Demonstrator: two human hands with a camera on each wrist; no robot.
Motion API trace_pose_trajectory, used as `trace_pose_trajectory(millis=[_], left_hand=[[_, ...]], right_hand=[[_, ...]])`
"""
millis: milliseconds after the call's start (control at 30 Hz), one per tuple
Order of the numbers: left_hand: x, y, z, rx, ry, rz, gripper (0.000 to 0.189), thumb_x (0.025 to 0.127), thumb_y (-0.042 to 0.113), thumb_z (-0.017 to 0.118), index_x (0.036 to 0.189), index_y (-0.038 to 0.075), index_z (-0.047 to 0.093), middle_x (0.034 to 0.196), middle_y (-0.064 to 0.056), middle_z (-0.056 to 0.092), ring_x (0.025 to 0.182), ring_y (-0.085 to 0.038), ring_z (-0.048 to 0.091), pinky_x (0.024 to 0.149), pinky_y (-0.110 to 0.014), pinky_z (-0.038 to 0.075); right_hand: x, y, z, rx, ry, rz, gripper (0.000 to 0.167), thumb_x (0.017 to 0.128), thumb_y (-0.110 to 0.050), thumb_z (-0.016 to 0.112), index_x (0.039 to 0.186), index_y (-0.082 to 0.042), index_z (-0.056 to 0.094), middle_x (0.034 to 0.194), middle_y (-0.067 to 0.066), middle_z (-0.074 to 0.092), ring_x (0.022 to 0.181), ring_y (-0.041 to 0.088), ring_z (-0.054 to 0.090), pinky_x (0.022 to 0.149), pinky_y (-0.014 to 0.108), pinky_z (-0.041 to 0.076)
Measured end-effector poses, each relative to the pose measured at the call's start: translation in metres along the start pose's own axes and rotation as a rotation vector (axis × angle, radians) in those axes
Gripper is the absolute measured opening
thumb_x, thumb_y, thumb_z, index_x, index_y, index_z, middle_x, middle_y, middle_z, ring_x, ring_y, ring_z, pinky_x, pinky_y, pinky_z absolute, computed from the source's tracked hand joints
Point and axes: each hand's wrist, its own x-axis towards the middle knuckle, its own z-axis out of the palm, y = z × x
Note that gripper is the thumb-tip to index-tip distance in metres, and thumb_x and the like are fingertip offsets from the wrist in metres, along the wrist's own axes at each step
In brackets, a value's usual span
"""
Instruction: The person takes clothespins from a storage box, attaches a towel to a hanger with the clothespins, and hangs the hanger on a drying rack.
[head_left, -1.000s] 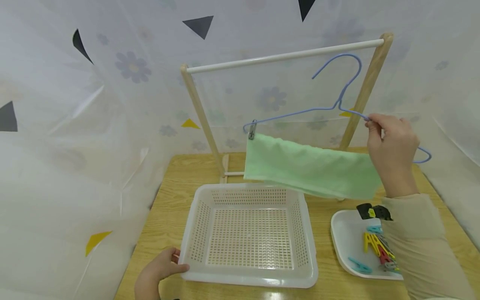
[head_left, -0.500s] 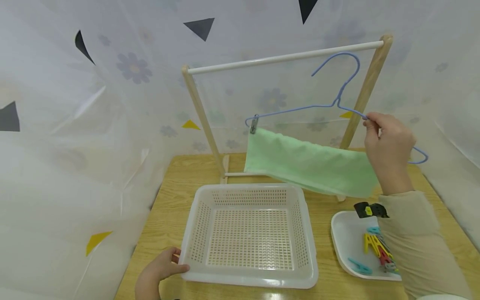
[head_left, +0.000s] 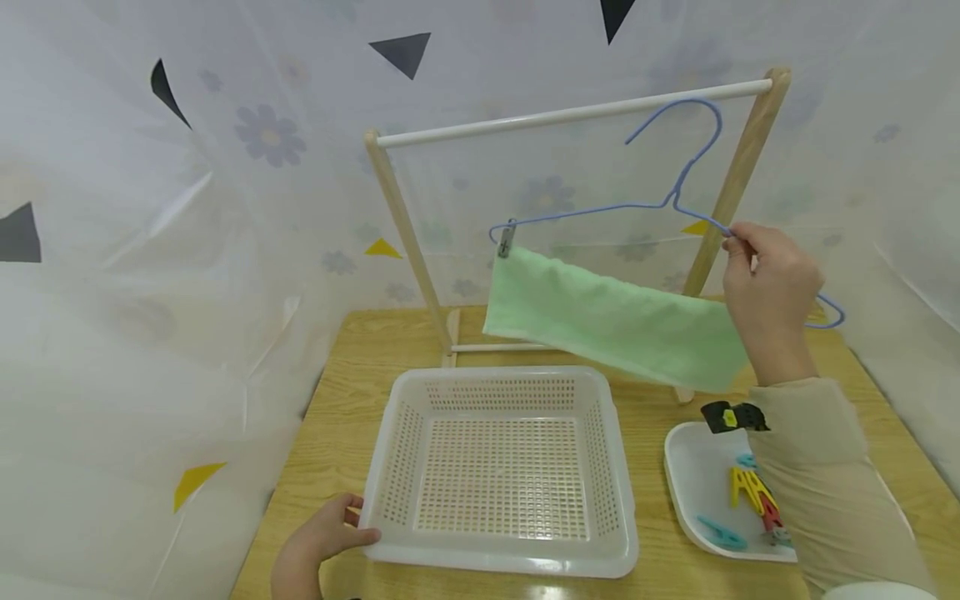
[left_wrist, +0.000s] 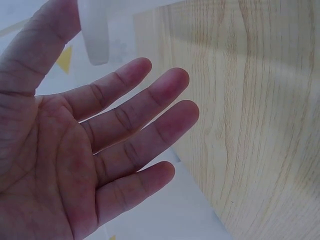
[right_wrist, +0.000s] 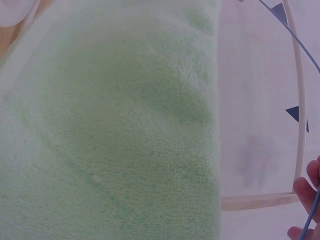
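My right hand [head_left: 776,283] pinches the right arm of a blue clothes hanger [head_left: 630,205], its hook near the rack's top bar. A folded light green towel [head_left: 615,321] hangs under the hanger, fixed at its left corner by a grey clothespin [head_left: 507,239]. How the towel's right end is held is hidden behind my hand. In the right wrist view the towel [right_wrist: 120,125] fills most of the picture. My left hand [head_left: 322,537] has its thumb against the left rim of a white plastic basket [head_left: 495,562]. The left wrist view shows that hand's fingers [left_wrist: 135,112] extended, apart from the basket.
A drying rack [head_left: 577,114] with wooden posts and a white bar stands behind the basket on the wooden table [head_left: 337,392]. At right, a white tray [head_left: 686,475] holds several clothespins [head_left: 746,487], partly covered by my right sleeve. Translucent sheeting surrounds the table.
The hanger and towel have risen slightly, mostly at the left end, and my right hand has shifted a little left. My left hand and the basket stay in place.
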Motion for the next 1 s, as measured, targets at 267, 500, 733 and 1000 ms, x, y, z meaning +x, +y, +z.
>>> trace_pose_trajectory(millis=[267,500,733,1000], left_hand=[[-0.001,0.001,0.001,-0.012,-0.001,-0.005,0.06,0.07,0.022,0.076,0.114,-0.007,0.047,0.089,-0.009,0.055,0.085,-0.027,0.053,0.074,-0.052,0.041],[-0.003,0.002,0.001,-0.012,0.001,-0.001,0.06,0.071,0.021,0.076,0.115,-0.007,0.046,0.09,-0.009,0.055,0.085,-0.027,0.053,0.074,-0.051,0.041],[-0.005,0.003,0.001,-0.011,-0.006,-0.015,0.063,0.071,0.024,0.076,0.117,-0.007,0.046,0.093,-0.011,0.055,0.087,-0.03,0.052,0.074,-0.052,0.041],[-0.005,0.0,0.001,-0.016,-0.024,-0.041,0.068,0.069,0.029,0.077,0.118,-0.007,0.045,0.093,-0.011,0.054,0.087,-0.03,0.052,0.074,-0.053,0.041]], right_hand=[[0.003,0.0,0.004,-0.032,-0.032,-0.001,0.021,0.089,-0.009,0.054,0.092,0.007,0.067,0.084,0.021,0.065,0.072,0.036,0.06,0.057,0.03,0.032],[0.005,0.0,0.009,-0.047,-0.085,0.035,0.024,0.091,-0.012,0.052,0.095,0.006,0.066,0.087,0.021,0.065,0.075,0.038,0.061,0.062,0.043,0.041],[0.009,-0.002,0.012,-0.04,-0.136,0.067,0.02,0.09,-0.008,0.051,0.097,0.005,0.066,0.091,0.021,0.065,0.079,0.04,0.061,0.069,0.05,0.042],[0.013,-0.004,0.017,-0.06,-0.195,0.112,0.023,0.092,-0.01,0.048,0.099,0.003,0.066,0.092,0.019,0.065,0.081,0.039,0.061,0.071,0.05,0.041]])
